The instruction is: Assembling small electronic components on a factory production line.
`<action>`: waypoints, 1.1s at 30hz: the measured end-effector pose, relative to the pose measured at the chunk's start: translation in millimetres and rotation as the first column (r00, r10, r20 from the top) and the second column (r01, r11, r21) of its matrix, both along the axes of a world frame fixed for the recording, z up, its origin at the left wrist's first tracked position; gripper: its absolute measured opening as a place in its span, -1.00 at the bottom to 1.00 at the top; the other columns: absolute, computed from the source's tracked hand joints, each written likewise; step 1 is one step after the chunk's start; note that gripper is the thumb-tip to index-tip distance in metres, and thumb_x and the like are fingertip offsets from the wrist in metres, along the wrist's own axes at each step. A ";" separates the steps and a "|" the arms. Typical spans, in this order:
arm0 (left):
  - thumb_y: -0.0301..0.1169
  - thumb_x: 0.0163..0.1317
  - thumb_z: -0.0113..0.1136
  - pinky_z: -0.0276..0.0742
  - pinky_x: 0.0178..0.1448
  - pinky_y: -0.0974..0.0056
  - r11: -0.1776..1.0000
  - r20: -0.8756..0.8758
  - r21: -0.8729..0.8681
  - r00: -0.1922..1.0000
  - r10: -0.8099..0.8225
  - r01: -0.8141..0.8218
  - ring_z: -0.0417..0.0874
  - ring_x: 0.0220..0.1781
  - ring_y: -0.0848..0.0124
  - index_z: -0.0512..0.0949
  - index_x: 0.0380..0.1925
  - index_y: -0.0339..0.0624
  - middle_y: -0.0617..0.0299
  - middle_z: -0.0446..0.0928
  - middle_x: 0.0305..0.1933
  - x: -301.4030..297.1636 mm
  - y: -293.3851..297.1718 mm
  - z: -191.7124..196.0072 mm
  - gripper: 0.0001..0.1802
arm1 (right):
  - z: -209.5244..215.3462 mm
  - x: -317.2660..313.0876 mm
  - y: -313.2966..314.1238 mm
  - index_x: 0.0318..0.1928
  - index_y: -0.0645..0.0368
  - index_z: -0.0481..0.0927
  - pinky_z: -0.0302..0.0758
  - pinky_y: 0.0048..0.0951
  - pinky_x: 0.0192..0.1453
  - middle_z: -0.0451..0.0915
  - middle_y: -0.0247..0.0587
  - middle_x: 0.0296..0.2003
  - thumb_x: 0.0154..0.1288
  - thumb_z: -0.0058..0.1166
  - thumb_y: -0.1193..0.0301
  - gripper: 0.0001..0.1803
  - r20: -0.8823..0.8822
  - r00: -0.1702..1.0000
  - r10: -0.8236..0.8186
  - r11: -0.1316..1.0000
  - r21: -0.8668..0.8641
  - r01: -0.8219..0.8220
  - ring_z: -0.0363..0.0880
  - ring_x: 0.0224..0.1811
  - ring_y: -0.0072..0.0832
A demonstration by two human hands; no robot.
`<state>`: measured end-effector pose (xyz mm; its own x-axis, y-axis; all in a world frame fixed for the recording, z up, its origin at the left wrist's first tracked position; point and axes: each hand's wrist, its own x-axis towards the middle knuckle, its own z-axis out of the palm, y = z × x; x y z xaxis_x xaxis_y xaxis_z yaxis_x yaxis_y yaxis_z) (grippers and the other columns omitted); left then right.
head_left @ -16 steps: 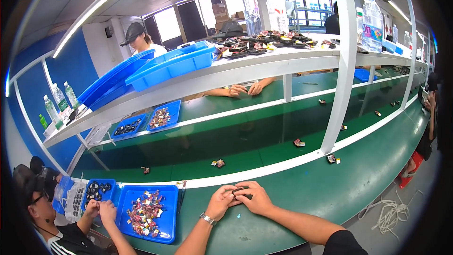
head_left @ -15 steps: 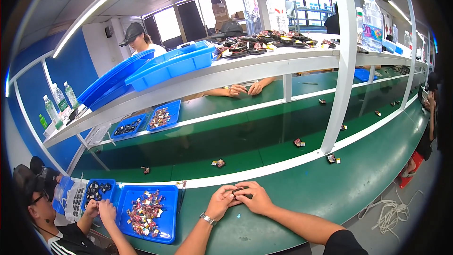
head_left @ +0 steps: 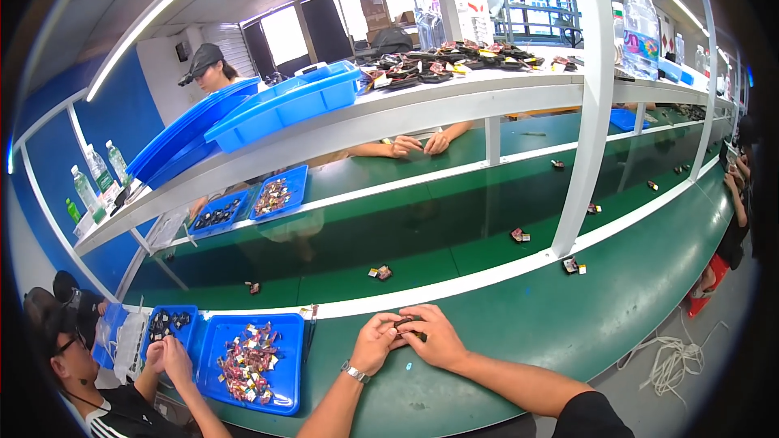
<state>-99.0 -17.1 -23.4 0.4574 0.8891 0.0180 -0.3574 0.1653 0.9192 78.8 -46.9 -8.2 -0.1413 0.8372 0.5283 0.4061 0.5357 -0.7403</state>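
Over the green worktop, my left hand (head_left: pixel 373 346) and my right hand (head_left: pixel 439 339) meet, fingers closed around one small dark part (head_left: pixel 410 329). Fingers cover most of the part, so its exact kind cannot be made out. My left wrist wears a metal watch (head_left: pixel 355 372). A small pale blue scrap (head_left: pixel 409 366) lies just below my hands. To the left of my left hand, a blue tray (head_left: pixel 296 373) contains a heap of small reddish parts with white and yellow tags (head_left: pixel 247 361).
A co-worker's hands (head_left: pixel 168 359) work beside a blue tray of black parts (head_left: pixel 172 323). Tagged parts (head_left: pixel 380 272) lie spaced along the green belt (head_left: pixel 438 264). A white post (head_left: pixel 586 113) and shelf (head_left: pixel 454 105) stand ahead. Another person's hands (head_left: pixel 419 144) show beneath the shelf.
My fingers have shifted slightly around the dark part, with both hands staying together. The tagged parts on the belt have drifted a little to the right. The view has tilted slightly.
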 end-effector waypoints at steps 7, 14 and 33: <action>-0.51 0.44 -0.05 0.60 0.21 0.27 1.000 -0.038 0.016 0.999 0.005 -0.005 0.59 0.11 0.39 0.38 0.10 -0.26 0.08 0.49 0.13 2.5 -3.2 -4.5 -0.73 | 0.9 0.9 0.4 -0.24 0.08 0.73 0.43 -0.21 0.25 0.57 -0.21 0.06 0.06 0.27 0.51 -0.80 0.074 0.996 -0.047 0.996 0.081 0.041 0.45 0.17 -0.19; -0.47 0.44 0.01 0.58 0.21 0.25 0.999 0.009 0.004 0.999 -0.033 0.033 0.57 0.18 0.36 0.36 0.07 -0.20 0.05 0.47 0.22 1.2 2.4 -5.5 -0.75 | 12.4 1.5 -0.7 -0.22 0.06 0.71 0.42 -0.16 0.26 0.55 -0.17 0.08 0.00 0.29 0.55 -0.74 0.104 0.994 -0.040 0.989 0.144 0.025 0.42 0.20 -0.12; -0.53 0.43 -0.03 0.59 0.22 0.14 0.999 0.083 0.035 0.996 -0.040 0.038 0.58 0.18 0.27 0.36 0.07 -0.22 -0.04 0.45 0.25 -7.1 -0.2 -5.9 -0.76 | 8.5 -4.9 1.2 -0.22 0.14 0.69 0.45 -0.21 0.22 0.56 -0.22 0.04 0.04 0.23 0.57 -0.76 0.033 0.999 -0.014 0.993 0.117 0.010 0.44 0.17 -0.18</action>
